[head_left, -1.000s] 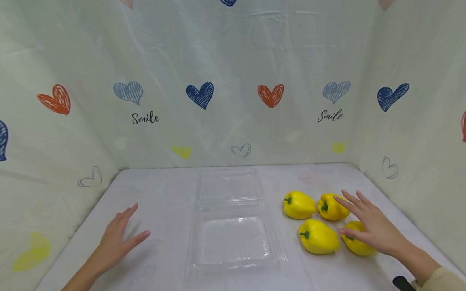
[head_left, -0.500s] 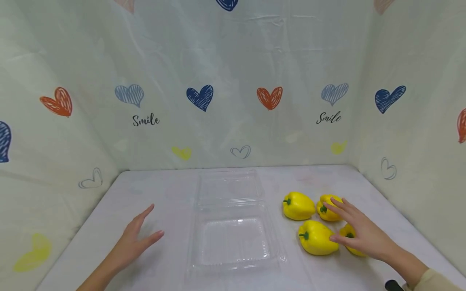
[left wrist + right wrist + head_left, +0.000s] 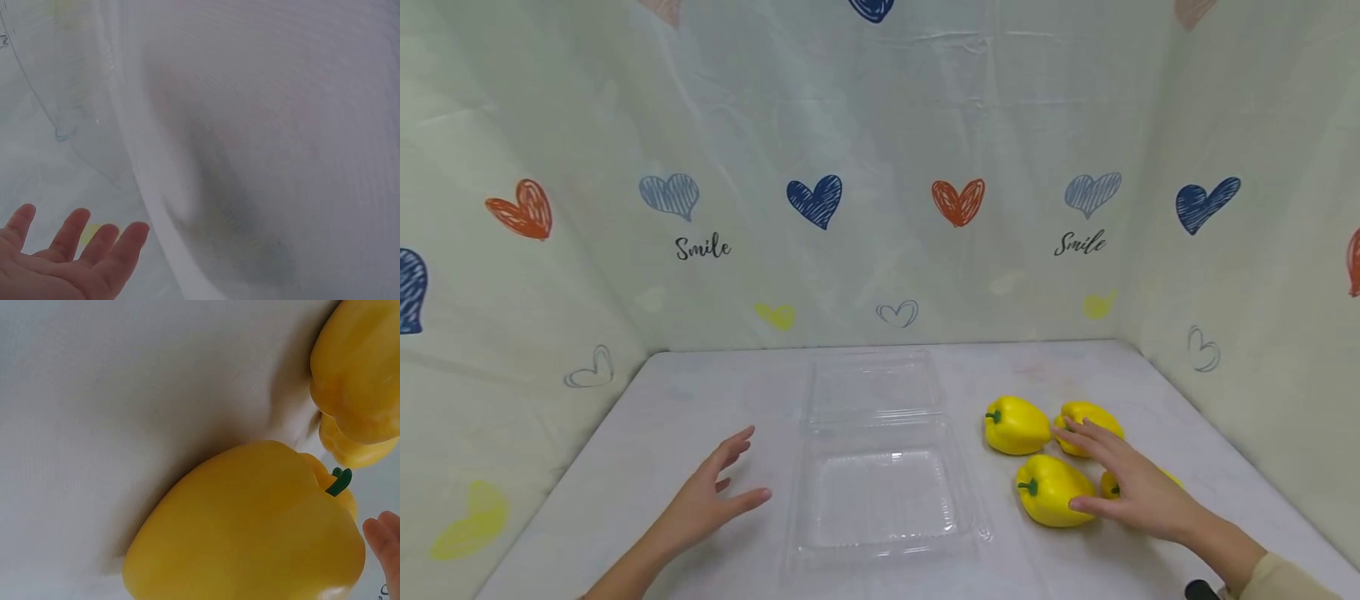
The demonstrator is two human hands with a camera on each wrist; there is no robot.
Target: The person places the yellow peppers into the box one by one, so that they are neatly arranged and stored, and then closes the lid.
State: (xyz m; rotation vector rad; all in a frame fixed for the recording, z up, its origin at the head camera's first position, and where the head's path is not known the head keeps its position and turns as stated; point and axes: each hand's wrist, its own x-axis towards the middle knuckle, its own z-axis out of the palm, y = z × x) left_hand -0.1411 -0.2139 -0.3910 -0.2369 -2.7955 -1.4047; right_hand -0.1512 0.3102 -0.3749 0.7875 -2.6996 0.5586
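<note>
Several yellow bell peppers lie in a cluster on the right of the table: a front one [image 3: 1051, 490], a back left one [image 3: 1017, 425], a back right one [image 3: 1093, 417], and one mostly hidden under my right hand [image 3: 1138, 492]. That hand hovers over the cluster with fingers spread, its thumb overlapping the front pepper in the head view. In the right wrist view a big pepper [image 3: 250, 531] with a green stem fills the lower part, fingertips near its stem end. My left hand [image 3: 703, 500] hangs above the table with relaxed fingers, holding nothing, left of a clear plastic clamshell container [image 3: 880, 500].
The container's lid [image 3: 874, 385] lies folded back behind its base. A white cloth covers the table [image 3: 722, 392]. Curtains [image 3: 880, 267] printed with hearts stand at the back and both sides.
My left hand has moved right toward the container. My right hand has shifted left over the peppers, its thumb now overlapping the front one. The peppers and container stay put.
</note>
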